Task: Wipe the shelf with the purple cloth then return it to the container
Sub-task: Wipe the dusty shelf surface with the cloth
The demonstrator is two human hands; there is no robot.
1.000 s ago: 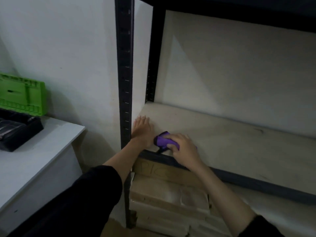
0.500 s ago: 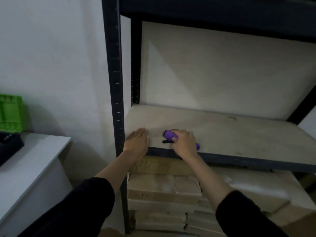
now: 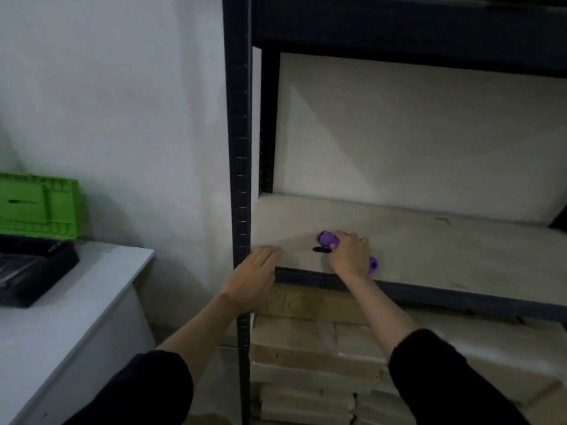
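Note:
A pale wooden shelf (image 3: 429, 240) sits in a dark metal rack. The purple cloth (image 3: 329, 239) lies bunched on the shelf near its front left, with another bit of it showing at my right wrist. My right hand (image 3: 349, 254) covers and holds the cloth against the board, fingers curled over it. My left hand (image 3: 254, 276) rests flat on the shelf's front left corner, fingers straight, beside the rack's upright post (image 3: 239, 179). A small black piece sticks out under the cloth.
A white table (image 3: 70, 302) stands left of the rack with a green crate (image 3: 40, 207) and a black case (image 3: 30, 268) on it. Stacked pale boards (image 3: 306, 363) fill the space below the shelf. A dark upper shelf (image 3: 399, 23) hangs overhead.
My right hand has slid the cloth a little to the right along the shelf's front. My left hand stays at the front left corner. The view shifted.

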